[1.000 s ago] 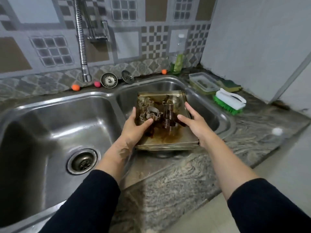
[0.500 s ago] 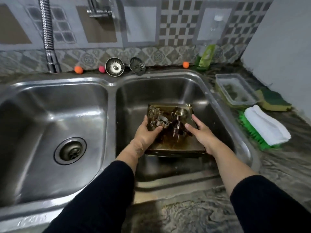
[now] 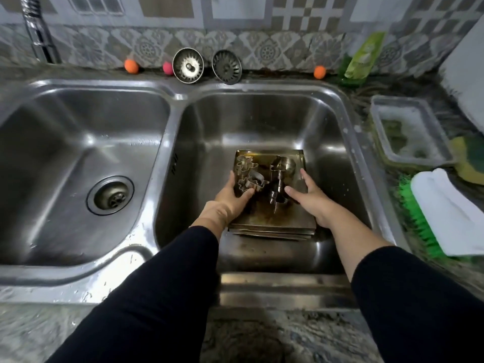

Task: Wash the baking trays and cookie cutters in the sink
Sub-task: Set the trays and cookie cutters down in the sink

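Observation:
A stack of greasy, brown-stained baking trays (image 3: 272, 218) sits low inside the right basin of the steel double sink (image 3: 264, 121). Several metal cookie cutters (image 3: 252, 175) lie on the top tray. My left hand (image 3: 233, 196) grips the stack's left edge, thumb over the tray beside the cutters. My right hand (image 3: 310, 197) grips the right edge, thumb on top. Whether the stack touches the basin floor cannot be told.
The left basin has an open drain (image 3: 110, 195). Two strainer plugs (image 3: 188, 65) lean on the back wall beside small orange and pink balls. On the right counter: a green soap bottle (image 3: 362, 58), a sudsy plastic tub (image 3: 408, 132), a sponge (image 3: 468, 163), a green scrub brush (image 3: 442, 213).
Both hands have carried the tray stack from above the front counter edge forward and down into the right basin. My view has tilted down over the sink.

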Tool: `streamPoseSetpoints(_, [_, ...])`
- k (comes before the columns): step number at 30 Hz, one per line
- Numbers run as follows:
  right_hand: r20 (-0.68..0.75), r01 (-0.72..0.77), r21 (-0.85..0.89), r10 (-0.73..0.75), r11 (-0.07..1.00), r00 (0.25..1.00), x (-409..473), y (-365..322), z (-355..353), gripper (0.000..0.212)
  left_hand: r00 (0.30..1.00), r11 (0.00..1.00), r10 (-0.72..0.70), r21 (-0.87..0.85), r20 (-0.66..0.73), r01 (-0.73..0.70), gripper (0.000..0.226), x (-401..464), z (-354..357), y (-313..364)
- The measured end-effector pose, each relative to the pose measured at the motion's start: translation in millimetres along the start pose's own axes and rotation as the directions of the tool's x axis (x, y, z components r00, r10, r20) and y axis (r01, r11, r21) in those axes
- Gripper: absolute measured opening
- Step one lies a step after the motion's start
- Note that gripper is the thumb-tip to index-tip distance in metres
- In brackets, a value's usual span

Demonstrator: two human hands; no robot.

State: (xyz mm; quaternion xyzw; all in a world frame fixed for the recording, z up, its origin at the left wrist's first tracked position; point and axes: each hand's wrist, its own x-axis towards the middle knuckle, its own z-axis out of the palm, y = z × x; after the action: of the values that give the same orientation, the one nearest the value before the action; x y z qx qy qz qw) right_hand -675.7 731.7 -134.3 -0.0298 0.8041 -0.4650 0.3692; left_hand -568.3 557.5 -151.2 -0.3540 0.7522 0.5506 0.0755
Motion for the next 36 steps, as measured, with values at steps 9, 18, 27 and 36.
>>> streamPoseSetpoints(9, [-0.095,0.019,-0.235,-0.042,0.972,0.995,7.4,-1.5,5.3,0.082,0.994,0.955,-0.024,0.297,0.108,-0.009,0.099,10.2,-4.4,3.9])
streamPoseSetpoints(18, [0.135,0.114,-0.794,-0.009,0.597,0.991,11.6,-33.6,20.5,0.116,0.96,0.477,0.126,0.833,0.25,-0.28,0.104,27.6,-7.7,38.9])
streamPoseSetpoints(27, [0.005,0.168,-0.802,-0.275,0.573,0.961,15.8,-15.7,32.6,0.062,0.955,0.416,0.184,0.862,0.233,-0.29,0.079,28.5,-3.1,38.9])
streamPoseSetpoints(36, [-0.059,0.148,-0.791,-0.315,0.594,0.947,4.2,-25.8,35.0,0.053,0.973,0.589,0.182,0.777,0.139,-0.221,0.075,11.6,-4.6,49.9])
